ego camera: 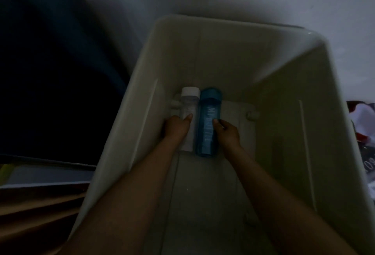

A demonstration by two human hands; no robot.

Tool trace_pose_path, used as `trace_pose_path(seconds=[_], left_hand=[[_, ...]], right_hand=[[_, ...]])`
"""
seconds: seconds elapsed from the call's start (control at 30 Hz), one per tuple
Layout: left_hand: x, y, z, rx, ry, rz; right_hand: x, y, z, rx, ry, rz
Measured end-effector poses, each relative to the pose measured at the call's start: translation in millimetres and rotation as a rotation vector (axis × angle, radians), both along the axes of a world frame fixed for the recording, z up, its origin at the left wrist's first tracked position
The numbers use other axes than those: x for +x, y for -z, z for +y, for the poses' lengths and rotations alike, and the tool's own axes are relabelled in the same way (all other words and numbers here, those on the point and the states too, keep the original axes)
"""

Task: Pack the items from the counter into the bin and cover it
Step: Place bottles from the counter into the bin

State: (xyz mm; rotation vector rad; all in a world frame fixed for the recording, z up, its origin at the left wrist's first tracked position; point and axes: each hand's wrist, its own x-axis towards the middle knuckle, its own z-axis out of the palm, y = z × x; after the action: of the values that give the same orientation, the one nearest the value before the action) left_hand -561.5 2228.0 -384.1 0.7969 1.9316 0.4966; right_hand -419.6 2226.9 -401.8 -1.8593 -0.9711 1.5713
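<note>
Bin [274, 55], pale and deep, fills the middle of the frame; both forearms reach down into it from the lower edge. On its floor, mid-frame, the left hand [177, 126] grips the clear bottle [188, 110] from the left and the right hand [227, 130] grips the blue bottle [209, 120] from the right. The bottles lie touching side by side, caps toward the far wall.
</note>
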Motion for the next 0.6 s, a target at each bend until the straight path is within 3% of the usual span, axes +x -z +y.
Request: trace_pose_path(seconds=[0.6], left_hand=[[2,13,24,-0.018,-0.055,-0.024]], right_hand=[[-4,-7,14,0.106,-0.176,-0.236]])
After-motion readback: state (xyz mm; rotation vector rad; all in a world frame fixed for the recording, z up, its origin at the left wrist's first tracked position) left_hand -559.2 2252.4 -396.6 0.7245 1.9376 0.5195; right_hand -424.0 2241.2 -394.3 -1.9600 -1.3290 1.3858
